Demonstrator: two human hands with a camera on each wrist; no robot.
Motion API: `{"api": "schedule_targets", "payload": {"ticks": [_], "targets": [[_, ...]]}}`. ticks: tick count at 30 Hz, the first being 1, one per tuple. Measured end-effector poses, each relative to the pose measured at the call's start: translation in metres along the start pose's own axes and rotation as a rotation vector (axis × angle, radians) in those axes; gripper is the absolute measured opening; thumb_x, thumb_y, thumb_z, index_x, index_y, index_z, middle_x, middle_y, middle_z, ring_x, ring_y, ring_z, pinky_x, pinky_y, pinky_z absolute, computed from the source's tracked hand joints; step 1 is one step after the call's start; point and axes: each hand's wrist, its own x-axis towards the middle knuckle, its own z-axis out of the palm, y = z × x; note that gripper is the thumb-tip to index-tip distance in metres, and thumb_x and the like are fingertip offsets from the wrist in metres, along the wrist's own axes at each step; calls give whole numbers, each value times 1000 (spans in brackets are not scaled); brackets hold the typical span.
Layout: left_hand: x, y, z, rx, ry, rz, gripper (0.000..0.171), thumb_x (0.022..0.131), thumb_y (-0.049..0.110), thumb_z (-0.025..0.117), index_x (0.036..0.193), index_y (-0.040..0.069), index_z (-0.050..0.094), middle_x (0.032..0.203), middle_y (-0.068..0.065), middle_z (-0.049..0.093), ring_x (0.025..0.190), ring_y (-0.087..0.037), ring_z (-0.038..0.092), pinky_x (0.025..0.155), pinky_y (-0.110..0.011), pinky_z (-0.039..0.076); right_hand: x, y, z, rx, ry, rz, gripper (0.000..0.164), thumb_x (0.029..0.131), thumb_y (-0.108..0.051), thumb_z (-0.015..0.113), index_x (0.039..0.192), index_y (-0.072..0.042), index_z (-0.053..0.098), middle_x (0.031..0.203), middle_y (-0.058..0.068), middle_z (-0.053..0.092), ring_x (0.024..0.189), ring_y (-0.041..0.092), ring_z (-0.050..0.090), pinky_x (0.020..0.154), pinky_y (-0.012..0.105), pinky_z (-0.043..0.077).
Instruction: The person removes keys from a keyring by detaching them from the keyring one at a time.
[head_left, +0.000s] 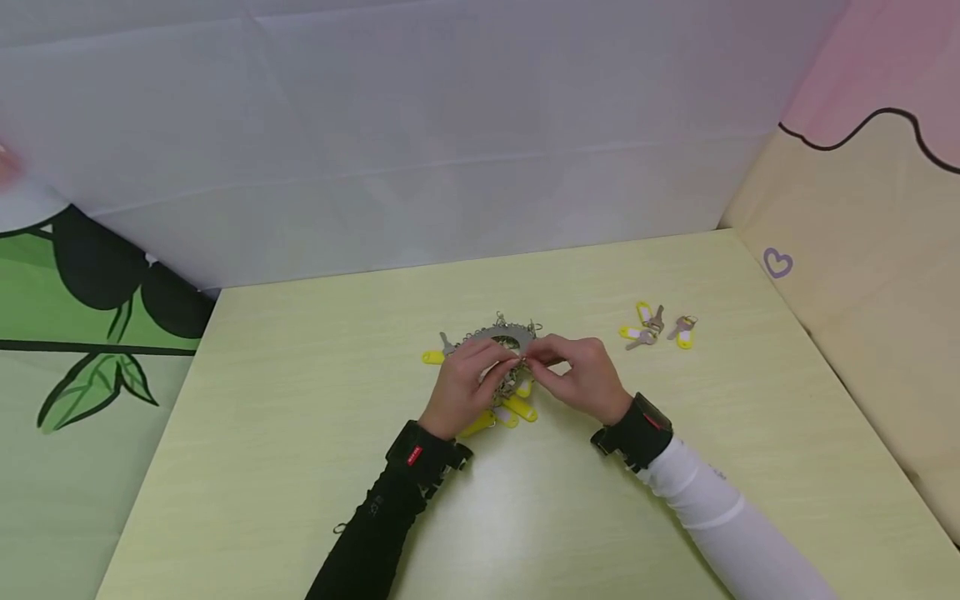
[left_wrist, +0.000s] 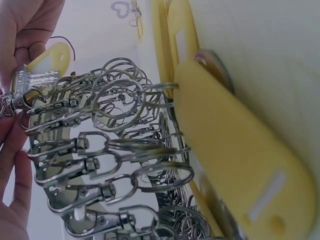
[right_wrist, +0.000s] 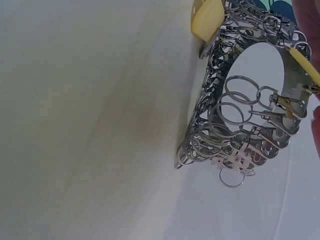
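Note:
A grey oval rack (head_left: 501,332) lined with metal swivel clasps (left_wrist: 75,192) and split rings (left_wrist: 117,107) is under both hands on the table. The left hand (head_left: 471,385) pinches a swivel clasp at the rack's upper edge. Opposite it, the right hand (head_left: 576,377) pinches the split ring of a key (left_wrist: 42,80) with a yellow tag (left_wrist: 54,59). The two sets of fingertips meet, partly hiding the clasp and ring. Yellow key tags (head_left: 519,407) hang from the rack's near side, and another tag (head_left: 432,357) with a key lies at its left.
Right of the rack lie a few loose keys (head_left: 642,337) with yellow tags, and another tagged key (head_left: 684,332) beside them. A pale wood-look table (head_left: 300,433) carries everything. A white cloth wall (head_left: 420,167) stands along the back, and a printed panel (head_left: 862,275) borders the right side.

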Motion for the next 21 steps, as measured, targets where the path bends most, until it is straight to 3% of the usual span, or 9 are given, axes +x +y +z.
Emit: {"api": "schedule_targets", "payload": {"ticks": [11, 21], "targets": [[1, 1, -1, 21, -3, 11, 8, 92, 13, 67, 97, 10, 73, 89, -1, 71, 85, -9, 57, 78, -34, 52, 0, -1, 1, 12, 51, 12, 15, 77, 2, 74, 90, -6, 72, 79, 8, 77, 71, 8, 71, 59, 30, 61], [1, 2, -1, 31, 11, -2, 7, 92, 13, 67, 96, 10, 72, 88, -1, 71, 84, -9, 57, 77, -34, 52, 2, -5, -1, -25, 31, -5, 14, 78, 1, 74, 90, -5, 72, 80, 8, 77, 72, 9, 70, 59, 30, 61]]}}
